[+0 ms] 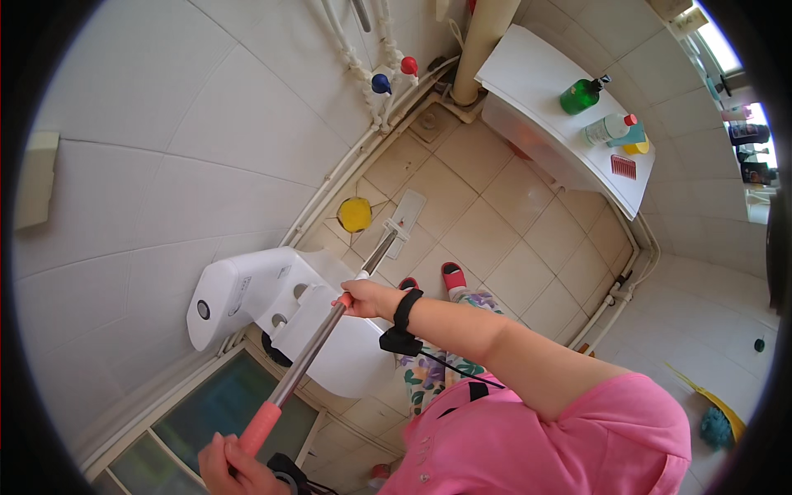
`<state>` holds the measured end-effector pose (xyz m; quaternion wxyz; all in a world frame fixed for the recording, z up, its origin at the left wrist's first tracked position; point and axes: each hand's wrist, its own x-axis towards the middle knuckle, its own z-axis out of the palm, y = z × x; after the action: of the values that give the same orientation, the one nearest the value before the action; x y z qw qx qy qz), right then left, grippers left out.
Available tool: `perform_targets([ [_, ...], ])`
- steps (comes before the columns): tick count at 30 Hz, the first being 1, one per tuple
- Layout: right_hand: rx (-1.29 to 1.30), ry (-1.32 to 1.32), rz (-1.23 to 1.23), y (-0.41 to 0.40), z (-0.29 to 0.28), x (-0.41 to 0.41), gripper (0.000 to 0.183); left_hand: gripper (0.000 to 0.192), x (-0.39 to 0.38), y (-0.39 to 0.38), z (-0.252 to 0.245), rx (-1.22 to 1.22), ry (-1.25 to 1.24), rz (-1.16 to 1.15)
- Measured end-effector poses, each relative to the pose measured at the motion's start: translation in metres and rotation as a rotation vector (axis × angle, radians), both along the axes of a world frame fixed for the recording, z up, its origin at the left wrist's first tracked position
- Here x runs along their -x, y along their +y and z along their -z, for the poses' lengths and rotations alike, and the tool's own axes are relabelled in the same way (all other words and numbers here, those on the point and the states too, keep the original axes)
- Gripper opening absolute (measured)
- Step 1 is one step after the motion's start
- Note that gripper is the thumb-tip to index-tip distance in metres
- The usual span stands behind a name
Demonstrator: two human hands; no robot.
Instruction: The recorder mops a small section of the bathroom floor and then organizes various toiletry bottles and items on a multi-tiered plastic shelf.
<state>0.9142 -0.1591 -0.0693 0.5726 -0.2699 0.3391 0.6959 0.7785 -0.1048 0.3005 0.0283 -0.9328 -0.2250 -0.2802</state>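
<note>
A flat mop's metal pole (309,356) slants across the view, gripped by both of my hands. My left hand (238,467) is wrapped about the top of its coral handle grip (261,427), near the bottom edge. Further down the pole, my right hand (366,298) holds it at a coral collar (344,300). The rectangular pale mop head (405,223) lies on the tiled floor (482,229), ahead of my red slippers (453,272). Just left of the mop head is a round yellow object (354,215) on the floor. Under the pole stands a white toilet (346,352).
A white cabinet (532,68) at upper right bears a green pump bottle (580,97), a clear bottle (606,129) and a red comb (623,167). White pipes with blue (381,83) and red valves (409,65) run along the wall. A framed glass panel (223,402) is at lower left.
</note>
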Motion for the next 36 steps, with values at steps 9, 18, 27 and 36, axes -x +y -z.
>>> perform_targets([
  [9, -0.102, -0.077, -0.116, 0.013, -0.014, -0.048, 0.051, 0.025, -0.087, 0.083, 0.031, 0.211, -0.679, -0.202],
  [18, 0.224, -0.468, -0.103, -0.246, -0.013, -0.123, 0.060, 0.039, -0.148, 0.136, 0.059, 0.646, -0.669, -0.125],
  [27, 0.803, -0.706, 0.206, -0.455, -0.101, -0.007, 0.055, 0.044, -0.144, 0.207, 0.179, 0.842, -0.455, -0.115],
  [36, 0.982, -0.599, 0.298, -0.488, -0.081, 0.138, 0.053, 0.038, -0.141, 0.302, 0.250, 0.785, -0.479, -0.200],
])
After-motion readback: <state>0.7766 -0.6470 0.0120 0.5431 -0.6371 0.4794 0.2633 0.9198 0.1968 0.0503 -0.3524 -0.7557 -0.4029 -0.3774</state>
